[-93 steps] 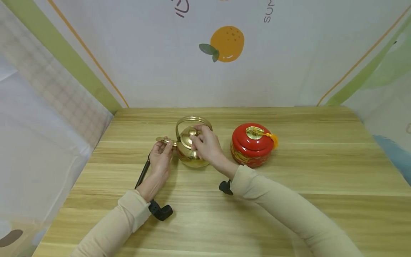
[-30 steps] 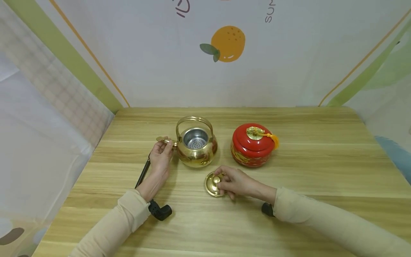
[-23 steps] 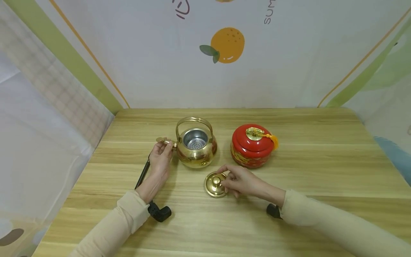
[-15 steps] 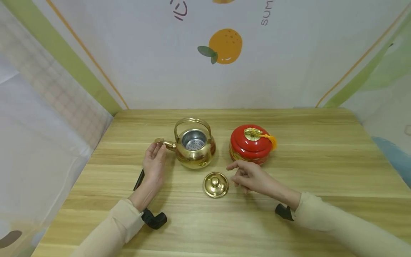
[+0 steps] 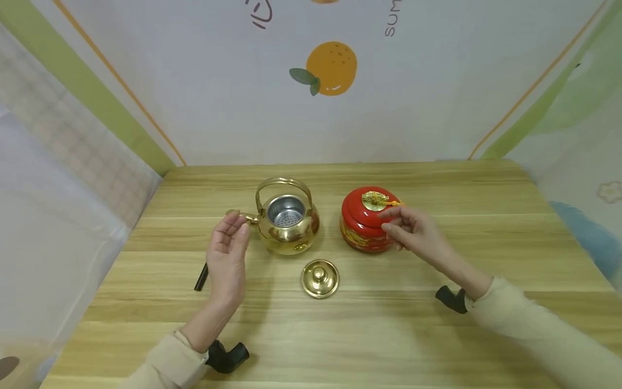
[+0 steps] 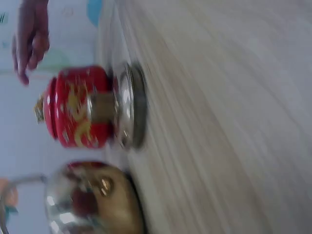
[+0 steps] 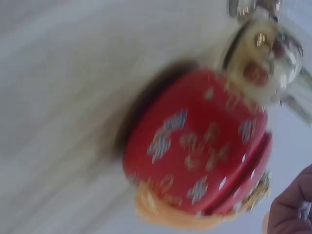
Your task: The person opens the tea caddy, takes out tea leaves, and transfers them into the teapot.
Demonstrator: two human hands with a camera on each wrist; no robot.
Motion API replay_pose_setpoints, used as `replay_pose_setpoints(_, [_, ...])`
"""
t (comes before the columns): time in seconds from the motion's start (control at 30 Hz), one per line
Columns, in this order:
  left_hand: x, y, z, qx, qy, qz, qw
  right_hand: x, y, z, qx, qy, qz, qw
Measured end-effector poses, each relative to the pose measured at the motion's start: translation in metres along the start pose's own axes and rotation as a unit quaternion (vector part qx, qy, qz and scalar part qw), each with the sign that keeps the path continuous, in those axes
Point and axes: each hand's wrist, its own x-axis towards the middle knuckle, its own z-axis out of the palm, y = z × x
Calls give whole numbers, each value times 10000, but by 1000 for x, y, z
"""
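A gold teapot (image 5: 291, 242) stands uncovered, with a perforated steel strainer (image 5: 285, 212) in its mouth. Its gold lid (image 5: 319, 279) lies knob-up on the table in front. My left hand (image 5: 226, 265) hovers by the spout, fingers loosely bent and holding nothing. To the right is a lidded red jar (image 5: 359, 233) with gold patterns and a gold plaque on top. My right hand (image 5: 420, 237) hangs over the jar's right side with thumb and fingers apart, covering part of the orange tassel (image 7: 170, 212). Both wrist views are blurred.
The wooden table (image 5: 379, 335) bears these things. A printed cloth wall (image 5: 413, 108) rises behind its back edge. Black camera mounts stick out at the left wrist (image 5: 227, 356) and right wrist (image 5: 452, 299).
The lid has come off the teapot onto the table, and my right hand has let go of it and moved right to the jar. My left hand has released the spout and drawn back slightly.
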Motion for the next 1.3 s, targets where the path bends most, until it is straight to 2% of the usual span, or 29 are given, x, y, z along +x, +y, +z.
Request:
replay_pose_setpoints(0.07, [-9,-1,13,79,-447,-38,9990,3,0,-7,-300,328,-108,9990])
replay_pose_setpoints(0.13, [-16,-3,28,205,-963,-223,9949,6,0,-13,-599,601,-202,9962])
replay_pose_setpoints(0.27, [-22,-16,54,504,-1934,-738,9770,13,3,-19,-1059,923,-270,9897])
replay_pose_setpoints(0.4, [-20,-31,76,762,-2454,-986,9614,22,8,-20,-1320,1150,-359,9839])
replay_pose_setpoints(0.57, [-13,-48,96,1069,-2603,-1197,9521,33,11,-18,-1539,1313,-523,9779])
replay_pose_setpoints(0.8, [-2,-62,111,1410,-2599,-1234,9473,43,14,-17,-2001,1246,-853,9681])
replay_pose_setpoints(0.97, [4,-66,116,1683,-2685,-1248,9402,50,15,-14,-2197,1115,-857,9654])
replay_pose_setpoints(1.3, [13,-76,122,2073,-2808,-1169,9298,55,14,-12,-2273,820,-599,9685])
